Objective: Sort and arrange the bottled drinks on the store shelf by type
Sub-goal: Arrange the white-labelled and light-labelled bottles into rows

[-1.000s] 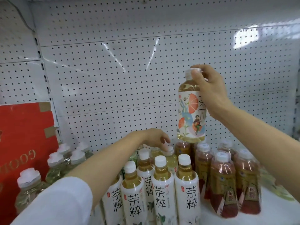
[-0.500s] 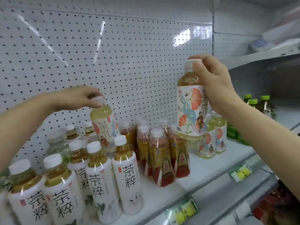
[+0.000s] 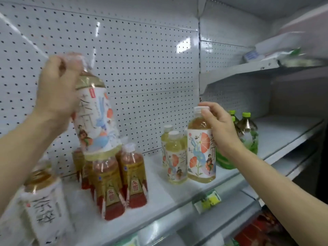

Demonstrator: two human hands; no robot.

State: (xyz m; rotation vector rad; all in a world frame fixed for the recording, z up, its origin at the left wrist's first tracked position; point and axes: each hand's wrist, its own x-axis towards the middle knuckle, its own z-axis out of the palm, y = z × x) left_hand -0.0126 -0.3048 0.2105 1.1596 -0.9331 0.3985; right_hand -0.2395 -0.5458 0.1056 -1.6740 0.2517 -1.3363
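My right hand (image 3: 220, 128) grips a floral bottle (image 3: 201, 150) by the cap on the shelf (image 3: 177, 192), beside its matches. My left hand (image 3: 56, 89) holds another floral bottle (image 3: 95, 121) tilted above the red bottles (image 3: 120, 180); swinging low could topple them.

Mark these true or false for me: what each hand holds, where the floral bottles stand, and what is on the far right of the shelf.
1. The left hand holds a floral bottle in the air. True.
2. The right hand is empty. False: it grips the cap of another floral bottle at the shelf.
3. Green-capped bottles stand right of the right hand. True.
4. The red-labelled bottles lie on their sides. False: they stand upright.
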